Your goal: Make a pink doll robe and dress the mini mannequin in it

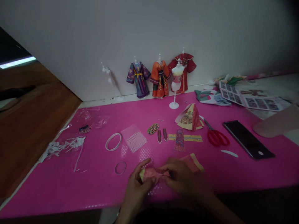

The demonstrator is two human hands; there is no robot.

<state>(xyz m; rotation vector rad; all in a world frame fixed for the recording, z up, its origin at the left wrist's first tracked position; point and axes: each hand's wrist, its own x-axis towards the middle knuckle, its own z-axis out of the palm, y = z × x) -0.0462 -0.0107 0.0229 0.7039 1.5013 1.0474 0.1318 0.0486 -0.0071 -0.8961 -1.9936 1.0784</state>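
Observation:
Both my hands are on one small piece of pink fabric (150,173) with a pale yellow edge, low over the pink tabletop near its front. My left hand (140,182) grips its left end between thumb and fingers. With thumb and fingertips, my right hand (178,177) pinches the gathered part of the cloth. Behind my right hand lies a pink strip with a yellow border (192,162); whether it joins the held fabric is hidden. Beyond my hands are a patterned cross of ribbon pieces (179,140) and two small dark red tabs (163,136).
Red-handled scissors (217,137) and a black phone (249,140) lie at right. Left are two tape rings (113,142) (120,167), a bead sheet (136,141) and white ribbon scraps (62,147). Dressed doll forms (139,77) and a white stand (174,105) line the wall.

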